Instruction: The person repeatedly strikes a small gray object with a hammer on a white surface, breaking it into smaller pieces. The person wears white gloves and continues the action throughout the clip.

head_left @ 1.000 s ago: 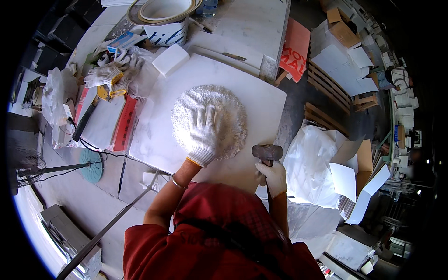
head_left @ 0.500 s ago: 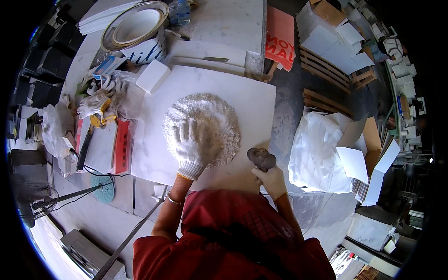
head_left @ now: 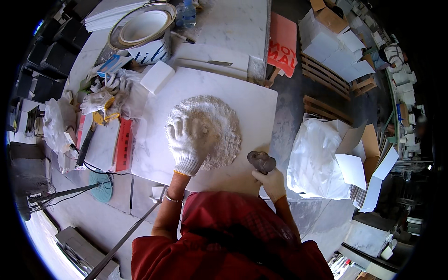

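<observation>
My left hand [head_left: 185, 143], in a white knitted glove, lies palm down on a round pile of white crushed stone and powder [head_left: 223, 122]. Its fingers are apart and slightly bent over the left part of the pile. Under the heap is a pale marble slab [head_left: 257, 107]. My right hand [head_left: 272, 183], also gloved, is closed on a hammer with a dark, rounded head [head_left: 261, 162] near the slab's right front edge. Its handle is mostly hidden by the hand.
A white block [head_left: 157, 77] sits at the slab's far left corner, near a large bucket [head_left: 150, 50]. Spare gloves [head_left: 99, 101] and a red-edged box [head_left: 122, 144] lie left. A plastic-wrapped bundle [head_left: 311, 158] and an open carton [head_left: 371, 144] stand right.
My left hand has shifted a little toward the pile's left side, and its fingers look more bent. My right hand still holds the hammer in nearly the same place. The view has tilted slightly.
</observation>
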Demonstrator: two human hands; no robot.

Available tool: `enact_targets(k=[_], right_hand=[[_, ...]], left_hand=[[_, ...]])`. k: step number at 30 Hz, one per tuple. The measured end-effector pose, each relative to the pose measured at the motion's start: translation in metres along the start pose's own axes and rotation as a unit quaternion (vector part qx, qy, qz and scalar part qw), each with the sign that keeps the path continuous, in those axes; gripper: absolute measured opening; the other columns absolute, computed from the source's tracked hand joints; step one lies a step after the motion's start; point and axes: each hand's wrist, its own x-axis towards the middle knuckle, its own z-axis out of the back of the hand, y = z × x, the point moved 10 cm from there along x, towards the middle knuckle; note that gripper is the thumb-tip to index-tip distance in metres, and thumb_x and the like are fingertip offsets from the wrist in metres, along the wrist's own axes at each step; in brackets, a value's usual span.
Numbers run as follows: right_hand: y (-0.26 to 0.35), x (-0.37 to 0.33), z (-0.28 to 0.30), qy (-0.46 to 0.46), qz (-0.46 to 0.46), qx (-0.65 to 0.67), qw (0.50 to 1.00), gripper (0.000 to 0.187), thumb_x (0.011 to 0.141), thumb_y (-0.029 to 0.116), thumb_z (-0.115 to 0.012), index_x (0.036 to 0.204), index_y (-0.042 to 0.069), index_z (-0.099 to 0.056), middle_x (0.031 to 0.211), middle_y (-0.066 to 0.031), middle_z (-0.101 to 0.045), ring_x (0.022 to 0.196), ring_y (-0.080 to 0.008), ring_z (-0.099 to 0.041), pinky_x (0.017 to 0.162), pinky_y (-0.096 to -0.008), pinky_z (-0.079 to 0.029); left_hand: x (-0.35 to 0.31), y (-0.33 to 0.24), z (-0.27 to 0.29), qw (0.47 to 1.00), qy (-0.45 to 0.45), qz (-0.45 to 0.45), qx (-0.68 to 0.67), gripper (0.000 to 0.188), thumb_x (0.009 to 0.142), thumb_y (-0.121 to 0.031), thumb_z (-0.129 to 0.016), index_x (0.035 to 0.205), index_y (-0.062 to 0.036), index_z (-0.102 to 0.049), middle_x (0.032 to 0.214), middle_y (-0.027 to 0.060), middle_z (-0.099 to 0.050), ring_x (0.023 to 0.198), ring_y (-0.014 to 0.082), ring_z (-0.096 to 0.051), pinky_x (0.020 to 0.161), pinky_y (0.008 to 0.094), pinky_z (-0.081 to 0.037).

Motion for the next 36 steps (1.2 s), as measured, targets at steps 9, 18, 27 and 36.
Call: enact_targets(k=[9,18,27,36], right_hand=[[0.082,0.025,-0.055,0.160,-0.044,0.263,0.950,0.026,0.094,0.024,-0.077,0.103,0.002,-0.068,0.076,-0.0062,-0.069,0.057,-0.0129,-0.062,0.050,-0.0298,-0.048],[0.152,0.086,-0.128,0.196,0.065,-0.057,0.977,0.032,0.088,0.022,-0.084,0.106,0.002,-0.067,0.071,-0.0057,-0.068,0.055,-0.0128,-0.062,0.049,-0.0286,-0.050],[0.181,0.056,-0.099,0.184,0.051,0.008,0.982,0.023,0.093,0.016,-0.081,0.107,0.002,-0.070,0.073,-0.0041,-0.069,0.057,-0.0090,-0.059,0.049,-0.0275,-0.048],[0.152,0.077,-0.132,0.243,-0.071,0.070,0.965,0.029,0.091,0.020,-0.082,0.110,0.005,-0.066,0.074,-0.0063,-0.068,0.056,-0.0120,-0.061,0.046,-0.0293,-0.047]], left_hand=[[-0.003,0.018,-0.002,0.994,0.014,0.100,-0.039,0.086,0.075,-0.058,-0.083,0.138,-0.0030,-0.060,0.144,0.0208,-0.053,0.136,0.0436,-0.046,0.114,0.0610,-0.033],[-0.004,0.025,-0.003,0.993,0.017,0.118,-0.021,0.086,0.066,-0.050,-0.085,0.136,-0.0049,-0.062,0.143,0.0209,-0.052,0.137,0.0442,-0.045,0.114,0.0621,-0.033],[-0.008,0.026,0.000,0.992,-0.011,0.117,-0.051,0.083,0.069,-0.047,-0.083,0.137,-0.0028,-0.062,0.143,0.0216,-0.053,0.136,0.0457,-0.046,0.115,0.0629,-0.033],[-0.005,0.028,-0.001,0.992,0.003,0.116,-0.046,0.081,0.070,-0.043,-0.082,0.136,-0.0003,-0.062,0.140,0.0225,-0.053,0.133,0.0457,-0.047,0.114,0.0633,-0.035]])
